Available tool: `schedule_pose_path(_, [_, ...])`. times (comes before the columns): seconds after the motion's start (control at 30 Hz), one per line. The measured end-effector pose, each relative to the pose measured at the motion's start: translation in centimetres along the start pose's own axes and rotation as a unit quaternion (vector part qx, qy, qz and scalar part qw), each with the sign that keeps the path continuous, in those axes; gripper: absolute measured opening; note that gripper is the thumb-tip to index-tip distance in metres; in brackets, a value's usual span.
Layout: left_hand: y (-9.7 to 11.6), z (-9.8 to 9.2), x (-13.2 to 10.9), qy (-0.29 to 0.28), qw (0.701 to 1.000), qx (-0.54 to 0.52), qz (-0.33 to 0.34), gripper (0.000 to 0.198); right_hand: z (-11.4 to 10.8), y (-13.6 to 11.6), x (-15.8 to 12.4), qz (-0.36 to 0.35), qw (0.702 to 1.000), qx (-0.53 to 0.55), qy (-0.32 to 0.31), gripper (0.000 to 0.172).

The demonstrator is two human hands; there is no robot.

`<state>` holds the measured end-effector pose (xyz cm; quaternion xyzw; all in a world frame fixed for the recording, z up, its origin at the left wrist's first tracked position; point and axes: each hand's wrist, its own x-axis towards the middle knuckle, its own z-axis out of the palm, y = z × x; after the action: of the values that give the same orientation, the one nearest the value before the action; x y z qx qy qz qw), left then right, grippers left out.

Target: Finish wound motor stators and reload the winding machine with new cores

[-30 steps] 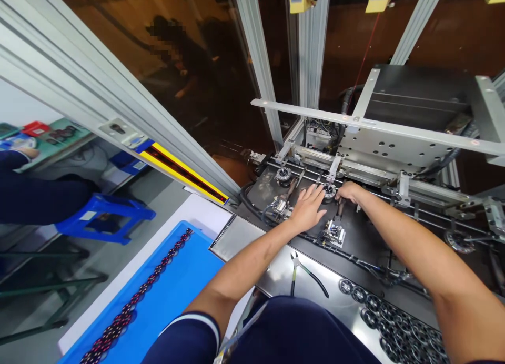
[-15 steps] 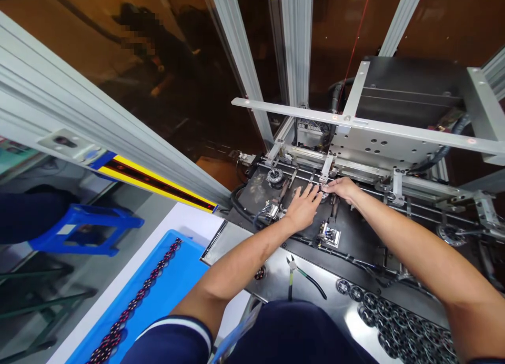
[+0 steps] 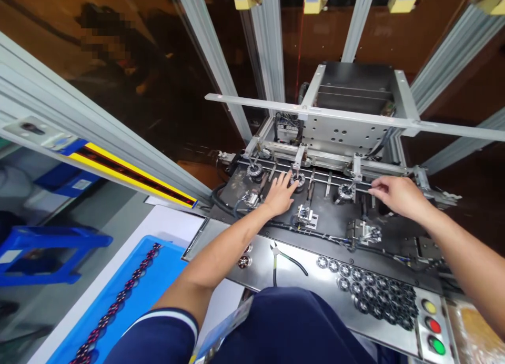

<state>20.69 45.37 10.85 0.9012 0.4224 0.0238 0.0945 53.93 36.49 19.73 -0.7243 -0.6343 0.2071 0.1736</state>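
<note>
Firstly, containers: one blue tray (image 3: 158,272), near left, smooth-walled, round-cornered; contents, a line of red-and-black rings (image 3: 114,307), overlapping, thicker toward the near end. One clear wrap (image 3: 469,330), near right, crinkled; contents tan, only partly seen.

Your left hand (image 3: 279,195): palm down, fingers spread, tips at the middle disc (image 3: 299,181), round and metallic, on the dark, flat bed (image 3: 272,219). Your right hand (image 3: 398,195): thumb and forefinger drawn close at the thin rail (image 3: 329,185), to the right of the right disc (image 3: 346,192); whether they pinch anything, you cannot tell. Left disc (image 3: 254,171): same round form, well apart from your right hand.

On your near steel ledge (image 3: 311,290): cutters (image 3: 275,251), jaws parted, green-and-black handles; to their right, a heap of dark, glossy wheels (image 3: 381,295); at the right end, round buttons (image 3: 434,325), yellow, red, green.
</note>
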Motion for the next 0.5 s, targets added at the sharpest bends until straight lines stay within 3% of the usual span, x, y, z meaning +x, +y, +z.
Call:
schedule_pose_path(0.1, [0.1, -0.4, -0.2, 0.004, 1.0, -0.011, -0.011, 0.068, 1.4, 3.0, -0.8, 0.005, 1.0, -0.027, 0.013, 0.012])
schedule_pose_path(0.2, [1.2, -1.4, -0.6, 0.023, 0.999, -0.019, -0.032, 0.055, 4.4, 3.9, 0.1, 0.0, 1.0, -0.019, -0.007, 0.017])
schedule_pose_path(0.33, [4.7, -3.5, -1.5, 0.064, 0.997, -0.026, -0.034, 0.04, 7.0, 4.2, 1.7, 0.034, 0.997, -0.006, -0.068, 0.026])
schedule_pose_path(0.5, [9.7, -5.0, -0.4, 0.034, 0.998, -0.025, 0.036, 0.041, 6.9, 5.6, 3.2, 0.105, 0.983, 0.02, -0.147, 0.028])
